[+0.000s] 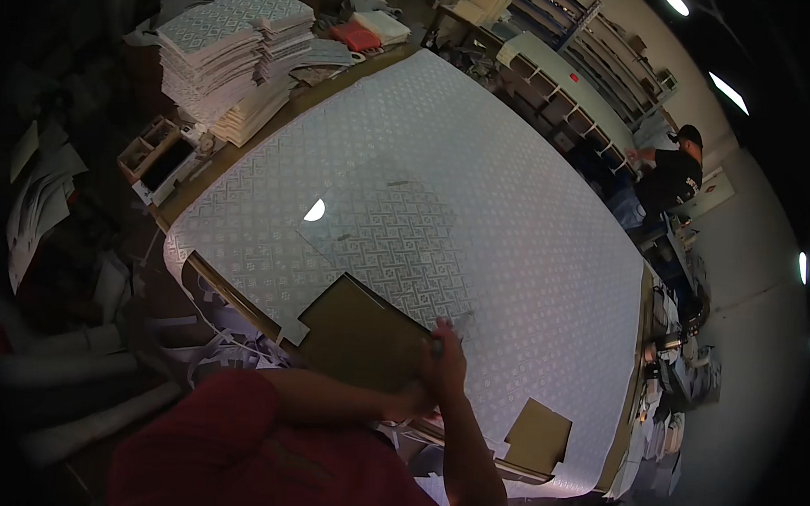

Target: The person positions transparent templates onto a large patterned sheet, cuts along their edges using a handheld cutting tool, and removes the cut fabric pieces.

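Note:
A large sheet of pale patterned material (552, 252) covers the table. On it lies a clear see-through panel (405, 244), with a bright half-round white patch near its far left corner. My right hand (448, 354) is closed around a small dark object (437, 346), whose kind I cannot make out, at the near edge of the panel. My left hand (413, 402) is just below, close to my right wrist over the cut-out; its fingers are dim and hidden. Bare brown table surface (364, 333) shows through this cut-out in the sheet.
A second cut-out shows bare brown board (539, 434) at the near right. Tall stacks of patterned pieces (214, 55) stand at the far left, near a wooden tray (154, 153) and a red bundle (356, 37). A co-worker (670, 175) stands by another table at the far right.

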Demonstrator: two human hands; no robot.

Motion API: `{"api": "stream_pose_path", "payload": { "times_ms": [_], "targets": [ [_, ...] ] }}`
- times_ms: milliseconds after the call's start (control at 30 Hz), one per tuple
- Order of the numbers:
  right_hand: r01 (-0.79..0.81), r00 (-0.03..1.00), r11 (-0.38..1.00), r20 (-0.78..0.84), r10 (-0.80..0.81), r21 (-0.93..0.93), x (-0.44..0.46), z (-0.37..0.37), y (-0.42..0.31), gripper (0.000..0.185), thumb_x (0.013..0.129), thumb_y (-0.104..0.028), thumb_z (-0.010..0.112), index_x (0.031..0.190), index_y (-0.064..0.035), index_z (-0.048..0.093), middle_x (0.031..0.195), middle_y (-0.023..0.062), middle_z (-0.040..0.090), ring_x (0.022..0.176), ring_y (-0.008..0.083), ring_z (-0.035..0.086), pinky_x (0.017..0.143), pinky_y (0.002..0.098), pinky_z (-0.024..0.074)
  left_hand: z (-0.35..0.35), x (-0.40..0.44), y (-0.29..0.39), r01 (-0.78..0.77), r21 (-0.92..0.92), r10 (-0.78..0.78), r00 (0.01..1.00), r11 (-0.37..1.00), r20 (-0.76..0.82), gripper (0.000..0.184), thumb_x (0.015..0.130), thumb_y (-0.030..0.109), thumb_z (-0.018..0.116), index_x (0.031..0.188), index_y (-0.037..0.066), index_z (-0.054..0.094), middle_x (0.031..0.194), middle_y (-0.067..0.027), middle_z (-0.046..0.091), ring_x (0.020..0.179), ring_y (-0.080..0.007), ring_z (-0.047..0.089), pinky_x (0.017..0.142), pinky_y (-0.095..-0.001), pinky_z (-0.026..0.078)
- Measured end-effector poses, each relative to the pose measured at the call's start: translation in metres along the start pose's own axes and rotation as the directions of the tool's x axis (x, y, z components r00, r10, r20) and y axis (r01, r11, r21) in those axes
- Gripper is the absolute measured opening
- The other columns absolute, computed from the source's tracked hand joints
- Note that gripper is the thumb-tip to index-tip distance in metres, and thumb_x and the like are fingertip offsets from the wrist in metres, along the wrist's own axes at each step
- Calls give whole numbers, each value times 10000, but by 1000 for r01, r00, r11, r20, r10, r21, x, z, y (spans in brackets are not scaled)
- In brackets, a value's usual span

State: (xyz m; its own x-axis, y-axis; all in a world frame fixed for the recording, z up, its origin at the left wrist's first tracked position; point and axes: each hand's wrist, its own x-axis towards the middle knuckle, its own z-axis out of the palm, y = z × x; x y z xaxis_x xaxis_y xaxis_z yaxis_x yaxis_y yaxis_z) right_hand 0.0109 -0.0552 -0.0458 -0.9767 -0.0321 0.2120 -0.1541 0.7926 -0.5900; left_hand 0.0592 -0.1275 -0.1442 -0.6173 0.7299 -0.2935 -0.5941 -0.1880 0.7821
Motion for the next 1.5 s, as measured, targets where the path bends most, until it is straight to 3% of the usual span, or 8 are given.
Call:
{"api": "stream_pose_path", "payload": {
  "times_ms": [133, 300, 700, 933, 1033, 1067, 1333, 1500],
  "targets": [
    [-261, 873, 960, -451, 188, -104, -98, -53, 48, 311, 926, -54, 716, 1201, -47, 570, 1273, 267, 682, 1225, 418, 661, 995, 435, 539, 9, -49, 77, 99, 174, -79, 990, 980, -120, 244, 987, 142, 635, 1174, -14, 616, 948, -176, 733, 778, -214, 724, 670, -386, 584],
    [-608, 719, 781, -517, 464, -145, -202, -69, 81, 311, 919, -50, 686, 1205, -21, 567, 1177, 260, 690, 1082, 474, 677, 913, 479, 552, -34, -91, 81, 0, 507, 32, 998, 862, -53, 244, 1018, 160, 585, 1182, -20, 574, 887, -212, 726, 711, -267, 738, 658, -424, 578],
    [-446, 769, 849, -606, 202, -283, -219, -47, 101, 282, 881, -52, 630, 1150, -6, 560, 1385, 310, 605, 1341, 519, 531, 1167, 595, 381, -20, 45, 250, -391, 537, 485, 874, 747, -39, 437, 1038, 105, 566, 1467, 54, 502, 1061, -130, 690, 750, -162, 694, 588, -321, 583],
    [-406, 762, 876, -626, 166, -261, -220, -51, 102, 331, 837, -78, 666, 1152, -35, 573, 1403, 300, 600, 1333, 515, 538, 1161, 605, 387, -64, 146, 289, -344, 417, 505, 776, 841, -379, 642, 1012, 143, 631, 1582, 51, 350, 1224, -164, 630, 938, -191, 658, 699, -346, 604],
    [-387, 766, 893, -619, 172, -231, -219, -61, 92, 348, 808, -34, 687, 1133, -21, 564, 1379, 307, 608, 1310, 522, 551, 1126, 617, 405, -109, 168, 259, -25, 582, 424, 711, 813, -561, 957, 943, 283, 760, 1636, -8, 168, 1367, -245, 570, 1115, -308, 660, 912, -415, 582],
    [-367, 760, 908, -629, 166, -204, -220, -65, 92, 353, 798, -36, 692, 1128, -23, 568, 1387, 308, 602, 1310, 521, 551, 1128, 619, 406, -155, 192, 234, 119, 846, 612, 639, 520, -467, 945, 963, 262, 735, 1651, 11, 138, 1469, -286, 499, 1266, -365, 609, 991, -425, 551],
    [-327, 795, 941, -564, 224, -87, -223, -77, 98, 419, 766, -47, 727, 1161, -34, 588, 1423, 283, 585, 1347, 512, 527, 1170, 608, 384, -45, 52, 99, -240, 917, 589, 808, 318, 8, 484, 991, 98, 656, 1454, 14, 539, 1435, -171, 563, 1277, -321, 596, 1048, -398, 503],
    [-254, 882, 966, -422, 209, -53, -213, -73, 110, 404, 821, -65, 710, 1195, -63, 556, 1470, 264, 561, 1386, 501, 496, 1196, 604, 351, -55, -38, 60, -189, 979, 620, 759, -81, 198, 343, 990, 76, 624, 1319, -20, 627, 1307, -187, 645, 1201, -324, 625, 1022, -429, 498]
  ]
}}
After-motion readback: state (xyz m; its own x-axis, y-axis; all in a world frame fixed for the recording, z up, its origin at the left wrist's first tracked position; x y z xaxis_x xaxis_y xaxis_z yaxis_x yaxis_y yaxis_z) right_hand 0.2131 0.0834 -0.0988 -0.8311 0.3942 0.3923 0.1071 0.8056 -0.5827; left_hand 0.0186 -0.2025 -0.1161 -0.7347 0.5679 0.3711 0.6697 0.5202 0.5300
